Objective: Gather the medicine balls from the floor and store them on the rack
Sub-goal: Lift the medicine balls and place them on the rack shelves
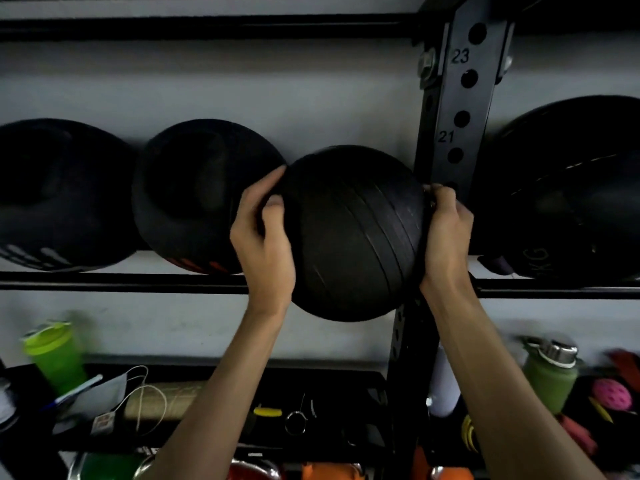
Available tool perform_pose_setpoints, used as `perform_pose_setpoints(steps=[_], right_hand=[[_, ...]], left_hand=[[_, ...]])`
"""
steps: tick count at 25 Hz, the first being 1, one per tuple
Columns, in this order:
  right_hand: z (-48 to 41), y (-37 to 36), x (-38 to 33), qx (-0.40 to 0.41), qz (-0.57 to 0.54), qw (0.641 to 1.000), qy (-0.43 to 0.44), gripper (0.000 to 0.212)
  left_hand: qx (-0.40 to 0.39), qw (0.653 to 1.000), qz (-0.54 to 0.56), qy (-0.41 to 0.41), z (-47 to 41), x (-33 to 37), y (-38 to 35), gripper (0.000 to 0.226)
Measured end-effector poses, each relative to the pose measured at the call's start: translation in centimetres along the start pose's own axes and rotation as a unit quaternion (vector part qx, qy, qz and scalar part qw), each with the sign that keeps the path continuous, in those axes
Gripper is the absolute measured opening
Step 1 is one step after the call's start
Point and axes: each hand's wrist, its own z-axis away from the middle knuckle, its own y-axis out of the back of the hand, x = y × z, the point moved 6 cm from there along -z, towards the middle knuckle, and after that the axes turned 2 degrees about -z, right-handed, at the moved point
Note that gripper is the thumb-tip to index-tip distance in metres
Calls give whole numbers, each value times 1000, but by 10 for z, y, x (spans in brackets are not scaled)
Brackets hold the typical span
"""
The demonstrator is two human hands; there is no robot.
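Note:
A black ribbed medicine ball (349,233) is held between both hands at the level of the rack's ball shelf (121,282), just left of the black upright post (457,126). My left hand (263,237) grips its left side with curled fingers. My right hand (446,233) grips its right side, close against the post. The ball's lower part hangs in front of the shelf rail. Two black balls (194,199) (52,195) sit on the shelf to the left, the nearer one touching my left fingers. A larger black ball (568,192) sits right of the post.
On the lower shelf lie a green shaker bottle (55,358), a face mask with strings (110,389), a cardboard tube (162,400), a green flask (550,375), a white bottle (443,386) and a pink perforated ball (611,393). A grey wall runs behind the rack.

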Motion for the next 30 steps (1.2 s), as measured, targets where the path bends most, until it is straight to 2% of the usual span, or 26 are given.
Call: perform_pose_setpoints(steps=[2,3,5,8,11,13,16,18,20,23,28,30], right_hand=[[-6,-1,-8,9,5,996,85,33],[-8,0,-13,9,7,992,127,32],[-6,-1,-19,-10,37,980,195,31],[7,-8,-15,-47,163,944,281,42],[25,-19,-6,-63,289,898,325,58],[27,-22,-5,-53,315,888,329,61],[24,-26,-7,-25,319,887,332,61],[23,-27,-7,-14,316,886,338,60],[22,-29,-6,-17,321,883,341,59],[17,-32,-8,-8,361,869,340,59],[0,-42,-9,-3,392,861,324,62],[-6,-41,-8,-4,395,862,318,64]], left_hand=[[-37,994,-53,-84,-6,7,-13,33],[-46,992,-74,-94,-11,7,-21,31],[-55,991,-108,-65,-26,3,-35,30],[-88,986,-142,-4,-50,-8,-53,29],[-128,972,-193,-35,-64,-10,-65,31],[-149,943,-283,-87,-72,-16,-61,39],[-170,876,-421,-162,-85,-25,-45,57],[-176,842,-466,-209,-90,-25,-37,58],[-172,825,-484,-236,-88,-24,-36,54],[-185,827,-479,-231,-87,-21,-39,54],[-304,833,-429,-172,-58,-30,-47,62],[-307,881,-336,-128,-35,-37,-52,61]])
